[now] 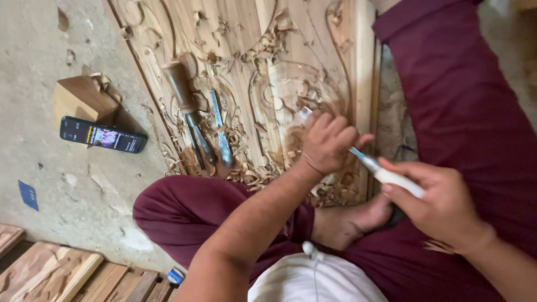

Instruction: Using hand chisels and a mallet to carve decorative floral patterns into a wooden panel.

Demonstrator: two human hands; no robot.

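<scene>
Left hand [327,142] is curled into a fist around the metal end of the chisel [366,162], pressing it down on the carved wood panel [268,67]. Right hand [439,204] is wrapped tight around the chisel's white handle, near the right edge of the panel. Wood curls [246,168] lie all over it. More carving tools [196,112] rest on the panel to the left. A phone [103,135] and a wood block [81,98] sit on the floor, far left.
</scene>
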